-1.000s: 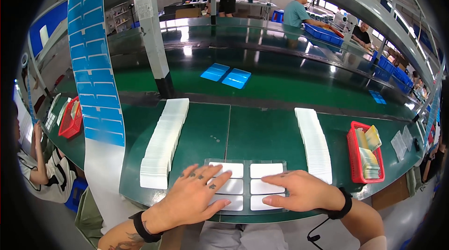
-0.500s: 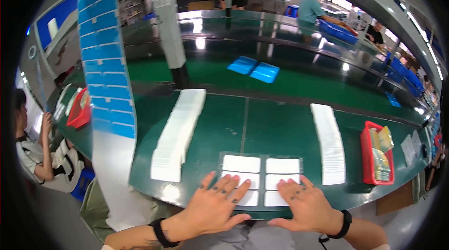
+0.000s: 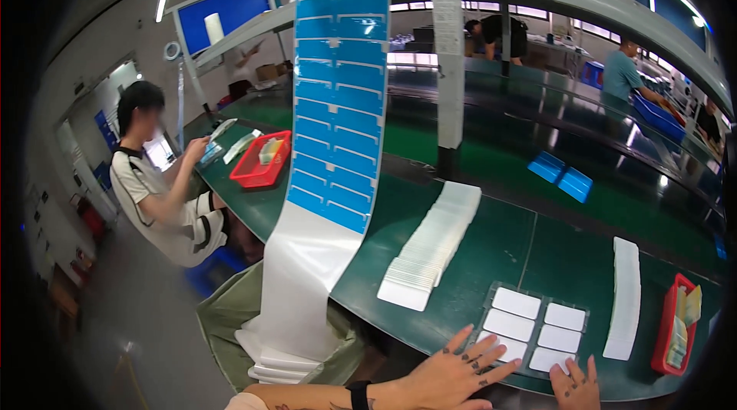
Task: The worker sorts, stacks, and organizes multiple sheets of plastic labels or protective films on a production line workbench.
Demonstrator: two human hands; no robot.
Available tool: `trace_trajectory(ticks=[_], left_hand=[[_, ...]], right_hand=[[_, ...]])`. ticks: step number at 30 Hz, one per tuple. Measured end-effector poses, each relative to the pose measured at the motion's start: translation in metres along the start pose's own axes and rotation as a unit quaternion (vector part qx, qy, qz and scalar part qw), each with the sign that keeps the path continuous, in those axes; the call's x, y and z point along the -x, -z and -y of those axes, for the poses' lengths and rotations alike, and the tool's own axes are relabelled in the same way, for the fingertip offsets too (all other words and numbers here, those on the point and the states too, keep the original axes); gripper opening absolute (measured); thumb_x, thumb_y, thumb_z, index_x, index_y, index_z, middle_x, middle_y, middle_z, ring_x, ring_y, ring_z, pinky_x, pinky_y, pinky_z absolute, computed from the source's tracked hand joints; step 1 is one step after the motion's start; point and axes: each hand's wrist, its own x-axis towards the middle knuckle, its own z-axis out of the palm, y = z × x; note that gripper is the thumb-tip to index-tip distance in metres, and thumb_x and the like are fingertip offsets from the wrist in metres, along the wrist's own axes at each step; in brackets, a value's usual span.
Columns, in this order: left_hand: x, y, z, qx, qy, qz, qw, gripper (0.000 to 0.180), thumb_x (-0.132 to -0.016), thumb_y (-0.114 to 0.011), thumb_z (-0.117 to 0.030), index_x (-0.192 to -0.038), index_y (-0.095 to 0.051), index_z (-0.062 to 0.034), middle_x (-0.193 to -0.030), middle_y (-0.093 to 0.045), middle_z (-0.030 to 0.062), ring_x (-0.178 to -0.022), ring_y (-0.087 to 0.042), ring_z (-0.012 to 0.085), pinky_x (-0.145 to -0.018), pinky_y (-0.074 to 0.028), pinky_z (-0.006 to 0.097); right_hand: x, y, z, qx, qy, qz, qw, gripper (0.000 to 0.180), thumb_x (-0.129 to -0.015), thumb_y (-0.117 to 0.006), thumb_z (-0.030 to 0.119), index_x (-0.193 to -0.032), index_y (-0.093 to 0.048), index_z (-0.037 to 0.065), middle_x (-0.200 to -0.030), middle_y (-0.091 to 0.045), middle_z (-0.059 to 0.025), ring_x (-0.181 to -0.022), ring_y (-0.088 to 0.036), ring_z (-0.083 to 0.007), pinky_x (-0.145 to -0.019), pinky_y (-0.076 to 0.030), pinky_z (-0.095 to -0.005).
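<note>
My left hand lies flat with fingers spread at the near edge of the green table, its fingertips touching a grey jig tray that holds several white cards. My right hand rests fingers apart at the tray's near right corner and holds nothing. A long fanned row of white cards lies left of the tray. A second row of white cards lies to its right.
A long strip of blue labels on white backing hangs down at my left into a pile. Red bins stand at both ends. A seated person works at the left; other people stand at far benches. A grey post rises behind.
The view has swung left and tilted, so the tray and both hands now sit at the lower right. Both hands remain flat on the tray's near edge.
</note>
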Motion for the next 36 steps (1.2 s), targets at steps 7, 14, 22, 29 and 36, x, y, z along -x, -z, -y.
trace_trajectory(ticks=[7,14,22,29,36], left_hand=[[0.017,0.037,0.061,0.127,0.082,-0.061,0.987,0.068,-0.09,-0.068,-0.04,-0.147,-0.045,-0.0098,-0.142,-0.052,0.0176,-0.135,-0.045,0.036,-0.112,-0.032,0.052],[0.127,0.096,0.317,-0.121,0.547,-0.358,0.747,0.08,-0.08,-0.078,-0.021,-0.146,-0.037,-0.0014,-0.13,-0.056,0.0248,-0.121,-0.052,0.0392,-0.111,-0.031,0.048],[0.262,0.082,0.295,0.187,0.519,-0.33,0.766,0.03,-0.08,-0.078,-0.013,-0.105,-0.067,0.0003,-0.082,-0.067,0.0057,-0.071,-0.06,0.0136,-0.066,-0.049,0.031],[0.313,0.086,0.098,0.301,0.508,-0.369,0.718,0.011,-0.087,-0.073,-0.006,-0.091,-0.067,0.0024,-0.08,-0.067,-0.0005,-0.073,-0.057,0.0054,-0.066,-0.049,0.025],[0.311,0.065,-0.043,0.433,0.534,-0.358,0.632,0.015,-0.088,-0.073,-0.005,-0.1,-0.067,0.0003,-0.093,-0.068,0.0013,-0.087,-0.059,0.0079,-0.078,-0.049,0.025]], right_hand=[[0.043,0.005,-0.016,-0.11,-0.04,-0.138,0.983,0.065,-0.083,-0.073,0.029,-0.136,-0.053,-0.002,-0.142,-0.053,-0.0242,-0.135,-0.044,-0.0436,-0.114,-0.031,-0.0508],[0.084,-0.026,0.0,-0.303,-0.103,-0.187,0.929,0.018,-0.09,-0.069,0.02,-0.09,-0.068,0.002,-0.095,-0.07,-0.0192,-0.091,-0.067,-0.0307,-0.079,-0.05,-0.041],[0.042,-0.031,0.056,-0.138,-0.019,-0.123,0.983,0.049,-0.08,-0.077,0.018,-0.124,-0.06,0.002,-0.119,-0.062,-0.0207,-0.112,-0.057,-0.04,-0.098,-0.043,-0.0471],[-0.047,-0.049,0.124,-0.31,0.176,-0.108,0.928,0.037,-0.073,-0.079,0.012,-0.107,-0.067,0.003,-0.107,-0.068,-0.0177,-0.097,-0.065,-0.0382,-0.083,-0.052,-0.0427],[-0.144,-0.072,0.281,-0.326,0.372,-0.12,0.861,0.051,-0.081,-0.074,0.049,-0.104,-0.065,0.005,-0.096,-0.065,-0.0125,-0.088,-0.068,-0.031,-0.086,-0.051,-0.0454]])
